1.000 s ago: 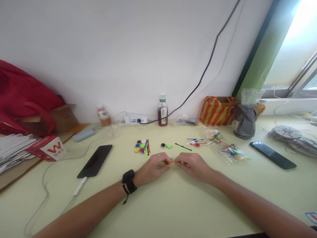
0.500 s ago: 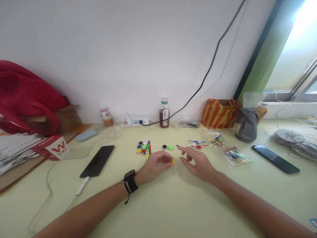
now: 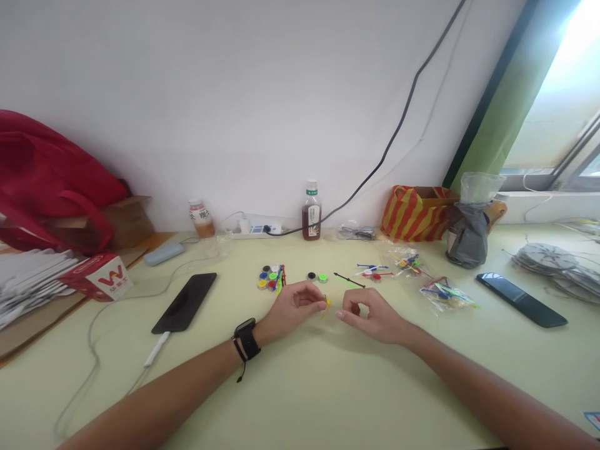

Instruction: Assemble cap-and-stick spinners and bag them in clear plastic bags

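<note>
My left hand [image 3: 297,306] is closed in a pinch on a small yellow plastic spinner [image 3: 328,302], held above the table. A thin, blurred yellow part shows just below it. Close to its right, my right hand [image 3: 372,315] has its fingers curled in toward the thumb, apart from the spinner, with nothing visible in them. Beyond the hands lie a black disc [image 3: 312,276] and a green disc [image 3: 323,278]. A black arrow piece [image 3: 344,278] and a green arrow piece [image 3: 351,284] rest behind my right hand.
Several coloured discs [image 3: 263,275] and arrow sticks [image 3: 282,275] lie behind my left hand. More loose pieces [image 3: 374,274] and bagged ones [image 3: 445,294] lie on the right. A phone [image 3: 185,303], a dark bottle [image 3: 312,215] and another dark phone-like slab [image 3: 520,300] stand or lie around.
My right hand's fingers have curled in, uncovering the black and green arrow pieces behind. The thin yellow part, upright before, is now blurred and differently angled. My left hand still holds the spinner.
</note>
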`<state>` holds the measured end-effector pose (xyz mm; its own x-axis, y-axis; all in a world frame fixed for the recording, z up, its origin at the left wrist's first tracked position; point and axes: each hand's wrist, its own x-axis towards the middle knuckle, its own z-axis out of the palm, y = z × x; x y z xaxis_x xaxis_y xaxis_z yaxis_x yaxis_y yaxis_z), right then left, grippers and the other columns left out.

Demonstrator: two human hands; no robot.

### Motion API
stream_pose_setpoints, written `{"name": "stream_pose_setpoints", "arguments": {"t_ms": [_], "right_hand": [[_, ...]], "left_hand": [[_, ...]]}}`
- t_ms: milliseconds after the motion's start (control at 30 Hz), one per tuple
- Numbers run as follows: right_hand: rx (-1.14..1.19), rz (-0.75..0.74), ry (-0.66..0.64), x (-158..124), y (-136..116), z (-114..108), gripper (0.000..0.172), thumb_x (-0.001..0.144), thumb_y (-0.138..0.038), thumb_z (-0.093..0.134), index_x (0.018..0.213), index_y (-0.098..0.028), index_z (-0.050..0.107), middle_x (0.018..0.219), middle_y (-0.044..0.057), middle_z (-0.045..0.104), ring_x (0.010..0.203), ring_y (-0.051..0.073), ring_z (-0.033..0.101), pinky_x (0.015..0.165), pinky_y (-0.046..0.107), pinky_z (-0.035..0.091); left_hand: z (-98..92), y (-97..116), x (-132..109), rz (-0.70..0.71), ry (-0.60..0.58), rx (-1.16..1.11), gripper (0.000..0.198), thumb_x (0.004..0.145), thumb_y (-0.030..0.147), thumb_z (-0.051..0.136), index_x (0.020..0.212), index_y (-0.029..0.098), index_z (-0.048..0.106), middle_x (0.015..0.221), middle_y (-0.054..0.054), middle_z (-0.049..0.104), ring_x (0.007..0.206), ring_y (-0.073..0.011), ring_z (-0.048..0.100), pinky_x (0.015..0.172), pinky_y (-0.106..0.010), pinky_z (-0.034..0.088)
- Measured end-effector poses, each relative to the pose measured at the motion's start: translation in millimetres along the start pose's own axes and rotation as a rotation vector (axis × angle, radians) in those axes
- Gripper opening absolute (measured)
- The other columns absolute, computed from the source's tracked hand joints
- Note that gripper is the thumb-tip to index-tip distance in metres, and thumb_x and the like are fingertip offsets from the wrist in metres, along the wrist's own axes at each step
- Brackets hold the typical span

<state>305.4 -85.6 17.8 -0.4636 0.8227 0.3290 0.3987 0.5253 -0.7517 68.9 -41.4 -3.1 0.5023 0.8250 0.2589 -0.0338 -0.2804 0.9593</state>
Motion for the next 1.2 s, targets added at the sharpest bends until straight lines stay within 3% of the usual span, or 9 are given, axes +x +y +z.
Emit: {"name": "stream_pose_setpoints", "arguments": {"t_ms": [133, 333, 400, 467, 567, 667, 933, 1067, 1200], "right_hand": [[0.007, 0.028, 0.077, -1, 3, 5, 0.021, 0.096, -0.040, 0.063, 0.108, -0.023, 0.062, 0.079, 0.001, 0.064, 0.064, 0.015, 0.055, 0.054, 0.025, 0.043], [-0.333, -0.193, 0.156, -8, 16, 10, 0.069, 0.099, -0.030, 0.056, 0.160, -0.033, 0.024, 0.109, 0.005, 0.068, 0.068, 0.015, 0.058, 0.068, 0.031, 0.050], [-0.392, -0.273, 0.210, -9, 16, 11, 0.072, 0.099, -0.029, 0.054, 0.161, -0.032, 0.018, 0.120, 0.008, 0.067, 0.073, 0.016, 0.060, 0.074, 0.034, 0.050], [-0.450, -0.285, 0.201, -8, 14, 9, 0.060, 0.100, -0.033, 0.054, 0.155, -0.026, 0.033, 0.123, 0.012, 0.067, 0.077, 0.017, 0.060, 0.073, 0.034, 0.048], [-0.624, -0.193, 0.141, -4, 13, 4, 0.028, 0.101, -0.041, 0.054, 0.099, -0.019, 0.071, 0.085, 0.009, 0.070, 0.065, 0.017, 0.055, 0.066, 0.033, 0.040], [-0.709, -0.078, 0.174, -1, 15, -2, 0.054, 0.104, -0.040, 0.048, 0.055, -0.019, 0.051, 0.052, 0.002, 0.052, 0.051, 0.013, 0.042, 0.059, 0.033, 0.029], [-0.526, -0.210, 0.070, -4, 8, 0, 0.009, 0.100, -0.030, 0.057, 0.102, -0.022, 0.059, 0.096, 0.005, 0.073, 0.081, 0.019, 0.067, 0.072, 0.031, 0.046], [-0.492, -0.252, -0.025, -5, 8, 3, 0.023, 0.098, -0.024, 0.057, 0.120, -0.025, 0.055, 0.135, 0.010, 0.066, 0.118, 0.025, 0.066, 0.095, 0.038, 0.051], [-0.510, -0.247, -0.013, -4, 10, 2, 0.027, 0.098, -0.025, 0.057, 0.125, -0.025, 0.053, 0.139, 0.011, 0.064, 0.123, 0.026, 0.065, 0.098, 0.041, 0.053]], "left_hand": [[-1.9, 0, 0, 0.007, -0.023, 0.018, 0.037, 0.086, 0.038, 0.081, 0.114, 0.016, 0.072, 0.102, -0.008, 0.074, 0.094, -0.0192, 0.072, 0.091, -0.037, 0.061], [-5.8, -3, 2, -0.028, -0.036, -0.073, 0.029, 0.089, 0.038, 0.079, 0.106, 0.016, 0.070, 0.096, -0.006, 0.072, 0.087, -0.0178, 0.073, 0.088, -0.037, 0.061], [-6.3, -3, 3, -0.032, -0.042, -0.090, 0.030, 0.088, 0.038, 0.079, 0.104, 0.015, 0.070, 0.094, -0.006, 0.071, 0.085, -0.0178, 0.073, 0.087, -0.036, 0.062], [-6.3, -2, 3, -0.040, -0.053, -0.101, 0.030, 0.088, 0.039, 0.080, 0.103, 0.015, 0.070, 0.094, -0.006, 0.071, 0.084, -0.0179, 0.073, 0.086, -0.037, 0.062], [-5.4, 0, 2, -0.063, -0.066, -0.110, 0.030, 0.087, 0.038, 0.080, 0.100, 0.014, 0.070, 0.093, -0.006, 0.072, 0.083, -0.0176, 0.073, 0.086, -0.036, 0.061], [-4.7, 2, 1, -0.082, -0.070, -0.107, 0.028, 0.087, 0.037, 0.081, 0.099, 0.014, 0.070, 0.092, -0.007, 0.072, 0.083, -0.0174, 0.073, 0.086, -0.035, 0.061], [-5.8, -1, 1, -0.073, -0.098, -0.118, 0.024, 0.089, 0.034, 0.079, 0.101, 0.014, 0.070, 0.095, -0.006, 0.072, 0.087, -0.0176, 0.072, 0.089, -0.035, 0.060], [-6.4, -3, 1, -0.066, -0.098, -0.121, 0.024, 0.089, 0.034, 0.079, 0.102, 0.015, 0.071, 0.097, -0.006, 0.071, 0.090, -0.0180, 0.072, 0.091, -0.036, 0.060], [-6.4, -3, 1, -0.068, -0.100, -0.133, 0.024, 0.089, 0.034, 0.079, 0.102, 0.015, 0.071, 0.097, -0.006, 0.071, 0.089, -0.0169, 0.071, 0.091, -0.035, 0.060]]}}
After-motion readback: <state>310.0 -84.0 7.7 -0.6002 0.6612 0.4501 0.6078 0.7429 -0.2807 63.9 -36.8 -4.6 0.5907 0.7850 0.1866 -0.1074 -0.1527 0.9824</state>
